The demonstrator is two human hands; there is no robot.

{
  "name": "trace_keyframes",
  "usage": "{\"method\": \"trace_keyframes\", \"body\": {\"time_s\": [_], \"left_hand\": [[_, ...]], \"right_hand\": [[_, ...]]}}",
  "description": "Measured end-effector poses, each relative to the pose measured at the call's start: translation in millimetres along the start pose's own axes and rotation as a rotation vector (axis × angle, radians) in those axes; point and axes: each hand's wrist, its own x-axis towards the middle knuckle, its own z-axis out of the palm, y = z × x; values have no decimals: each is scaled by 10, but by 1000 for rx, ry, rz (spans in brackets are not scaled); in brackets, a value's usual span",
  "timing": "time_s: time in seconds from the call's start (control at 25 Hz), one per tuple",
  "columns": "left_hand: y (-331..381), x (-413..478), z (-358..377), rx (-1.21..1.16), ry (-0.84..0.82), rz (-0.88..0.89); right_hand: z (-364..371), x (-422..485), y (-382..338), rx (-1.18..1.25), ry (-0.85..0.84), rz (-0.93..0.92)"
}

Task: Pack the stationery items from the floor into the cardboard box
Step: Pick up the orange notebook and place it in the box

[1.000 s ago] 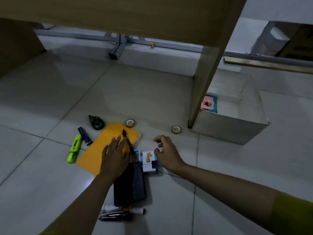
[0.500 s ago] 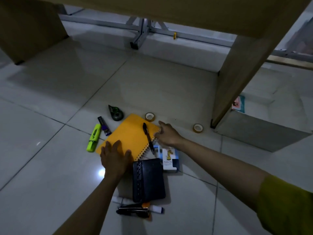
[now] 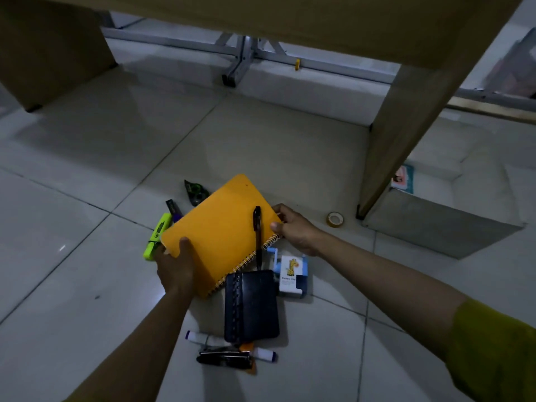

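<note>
The floor (image 3: pixel 95 146) is pale, glossy tile with dark grout lines, dimly lit and showing soft reflections. A wooden desk (image 3: pixel 319 15) spans the top of the view; one of its side panels (image 3: pixel 406 126) comes down to the floor on the right, another on the far left. Behind it runs a grey metal frame (image 3: pixel 237 62) along the wall.

The notebook (image 3: pixel 220 227), orange and spiral-bound, is the landmark. The left hand (image 3: pixel 175 266) clasps its near-left corner, thumb on the cover; the right hand (image 3: pixel 295 229) pinches its right corner at the spiral. A black pen (image 3: pixel 257 233) lies on its cover near the right hand. Left of the notebook lie a highlighter (image 3: pixel 158 235), a small dark stick and a correction tape (image 3: pixel 195 192). Just nearer than it sit a black case (image 3: pixel 251 307) and a sharpener (image 3: pixel 290 274); nearer still, markers (image 3: pixel 264 354) and a stapler (image 3: pixel 224 358). Right of the notebook is a tape roll (image 3: pixel 335 219), and beyond that, past the desk panel, the box (image 3: pixel 435 227), open, with a small card (image 3: pixel 402 179) inside.
</note>
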Motion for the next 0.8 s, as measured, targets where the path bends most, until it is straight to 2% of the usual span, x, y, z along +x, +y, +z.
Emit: {"method": "trace_keyframes", "body": {"time_s": [0.24, 0.28, 0.36, 0.44, 0.48, 0.56, 0.64, 0.68, 0.8], "left_hand": [[364, -222, 104, -464, -265, -57], [409, -225, 133, -461, -296, -61], [474, -215, 190, -289, -364, -72], [519, -203, 231, -117, -358, -129], [546, -219, 236, -110, -368, -147], [587, -262, 246, -250, -451, -157], [631, -334, 249, -459, -563, -239], [645, -373, 263, -525, -612, -251], [685, -491, 383, -522, -672, -179]], "right_hand": [[-240, -154, -103, 148, 134, -70], [-289, -186, -126, 216, 155, -57], [-384, -262, -152, 357, 150, -17], [-489, -332, -161, 496, 126, 0], [-540, -375, -165, 574, 123, -1], [-625, -465, -150, 761, 124, -7], [-684, -543, -111, 937, 121, -25], [-699, -578, -97, 974, 119, -28], [-736, -647, -60, 909, 210, -30]]}}
